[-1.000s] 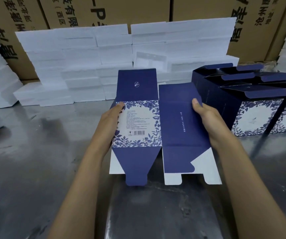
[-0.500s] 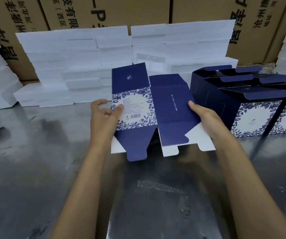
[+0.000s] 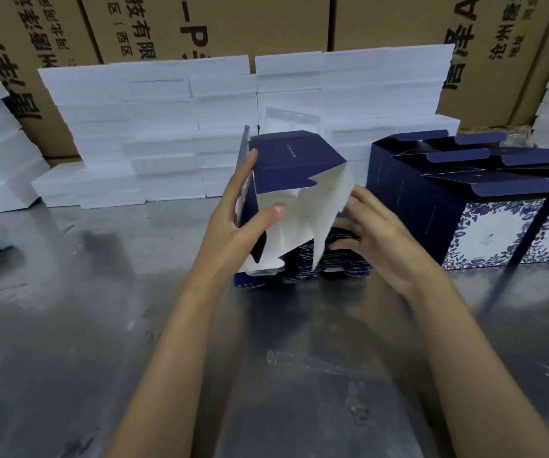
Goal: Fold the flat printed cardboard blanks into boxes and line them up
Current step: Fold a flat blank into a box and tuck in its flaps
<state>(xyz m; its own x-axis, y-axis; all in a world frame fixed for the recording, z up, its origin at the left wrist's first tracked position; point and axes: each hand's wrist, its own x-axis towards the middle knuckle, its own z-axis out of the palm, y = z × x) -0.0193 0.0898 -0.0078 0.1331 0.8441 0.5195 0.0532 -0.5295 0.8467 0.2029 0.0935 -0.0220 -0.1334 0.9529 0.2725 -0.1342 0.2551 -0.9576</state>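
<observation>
Your two forearms reach out over a scuffed metal table (image 3: 68, 325) toward a half-opened cardboard blank (image 3: 296, 166), held up above the tabletop at centre. Your left hand (image 3: 233, 233) grasps the blank's left wall, fingers stretched up along the outside and the thumb pressed across onto the white inner flaps. Your right hand (image 3: 375, 236) sits at the blank's lower right edge with fingers loosely spread against a white flap (image 3: 329, 200); whether it pinches the card or merely touches it cannot be told. The blank shows its navy top panel tilted toward the far side, white undersides facing you.

Directly beneath it, a low stack of flat blanks (image 3: 302, 262) lies on the table. Just to the right stand the finished boxes (image 3: 484, 206), navy with blue-leaf panels, lids open, lined side by side.

Behind them, white foam blocks (image 3: 167, 127) are piled in rows, and brown shipping cartons (image 3: 233, 24) printed with black characters form the back wall.
</observation>
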